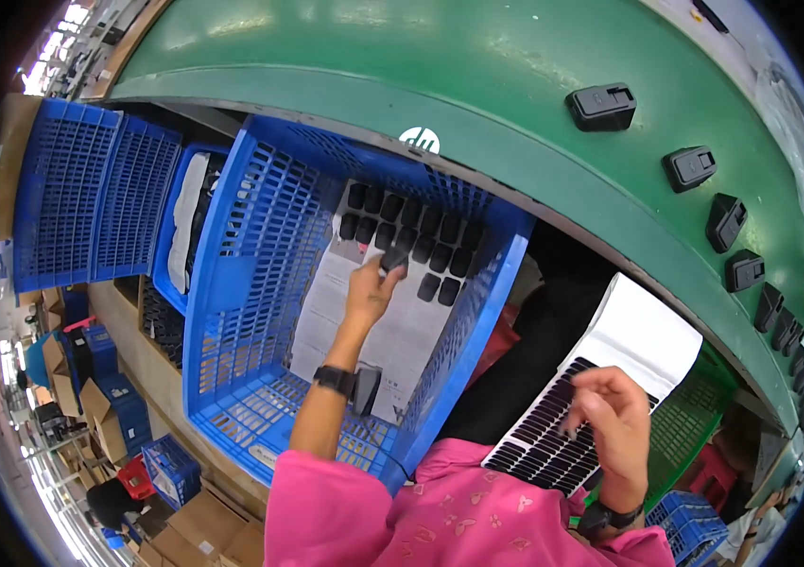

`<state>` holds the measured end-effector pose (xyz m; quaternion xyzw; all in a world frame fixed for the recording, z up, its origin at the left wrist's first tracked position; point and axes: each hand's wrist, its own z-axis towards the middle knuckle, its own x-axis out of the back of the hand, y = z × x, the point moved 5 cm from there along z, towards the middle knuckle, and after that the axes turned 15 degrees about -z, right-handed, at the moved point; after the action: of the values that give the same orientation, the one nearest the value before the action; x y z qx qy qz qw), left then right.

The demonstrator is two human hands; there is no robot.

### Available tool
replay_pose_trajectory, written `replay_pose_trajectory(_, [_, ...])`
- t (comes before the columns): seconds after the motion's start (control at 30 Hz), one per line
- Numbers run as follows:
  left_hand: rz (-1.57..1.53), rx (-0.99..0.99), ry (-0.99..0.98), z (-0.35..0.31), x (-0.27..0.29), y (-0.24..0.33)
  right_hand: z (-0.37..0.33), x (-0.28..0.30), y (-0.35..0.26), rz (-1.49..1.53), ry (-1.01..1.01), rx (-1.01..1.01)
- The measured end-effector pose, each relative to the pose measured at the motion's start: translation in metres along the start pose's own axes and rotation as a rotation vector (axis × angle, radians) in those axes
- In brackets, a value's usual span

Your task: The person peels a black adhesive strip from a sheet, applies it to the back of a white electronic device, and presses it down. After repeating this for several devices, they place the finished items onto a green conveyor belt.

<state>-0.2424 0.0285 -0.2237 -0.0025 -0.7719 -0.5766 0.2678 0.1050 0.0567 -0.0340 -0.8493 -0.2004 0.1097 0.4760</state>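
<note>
My left hand (371, 291) reaches into a blue plastic crate (232, 321) and grips a small black plastic block (393, 260) by its end. Around its fingertips, several similar black blocks (430, 223) sit in rows on a printed paper sheet (331, 293) lining the crate. A larger black block (367, 389) stands beside my left wrist. My right hand (614, 416) is bent over a white sheet of dark stickers (544, 430) on my lap. Its fingers curl together; whatever is at their tips is too small to make out.
Along the green workbench (402, 85), a curved line of black plastic housings (602, 107) runs down the right. Other blue crates (71, 198) stand at the left, above cardboard boxes (198, 529). A green crate (690, 416) is beyond my right hand.
</note>
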Motion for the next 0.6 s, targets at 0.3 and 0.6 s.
replay_pose_trajectory(0.3, [0.504, 0.335, -0.183, 0.026, -0.078, -0.152, -0.056, 0.090, -0.006, -0.234, 0.429, 0.039])
replay_pose_trajectory(0.6, [0.496, 0.321, -0.156, 0.037, -0.088, -0.156, -0.085, 0.122, 0.051, -0.217, 0.625, -0.264])
